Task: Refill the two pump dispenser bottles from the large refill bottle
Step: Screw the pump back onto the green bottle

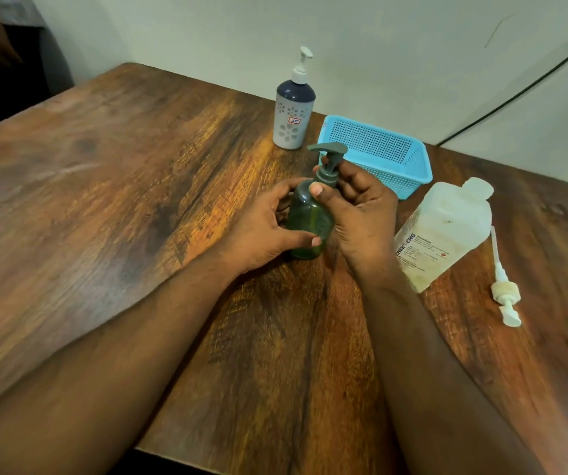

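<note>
A small dark green pump bottle (pixel 308 222) stands upright at the middle of the wooden table (pixel 104 186). My left hand (pixel 265 224) grips its body from the left. My right hand (pixel 354 204) pinches the collar of its green pump head (pixel 327 166) between thumb and fingers. A second dispenser (pixel 293 111), white-grey with a navy top and white pump, stands behind near the wall. The large translucent refill bottle (pixel 443 231) stands to the right, its neck uncapped. Its white pump (pixel 504 286) lies on the table beside it.
A light blue plastic basket (pixel 378 150) sits behind the green bottle, close to my right hand. A black cable (pixel 529 84) runs down the wall at the right. The table's right and near edges are in view.
</note>
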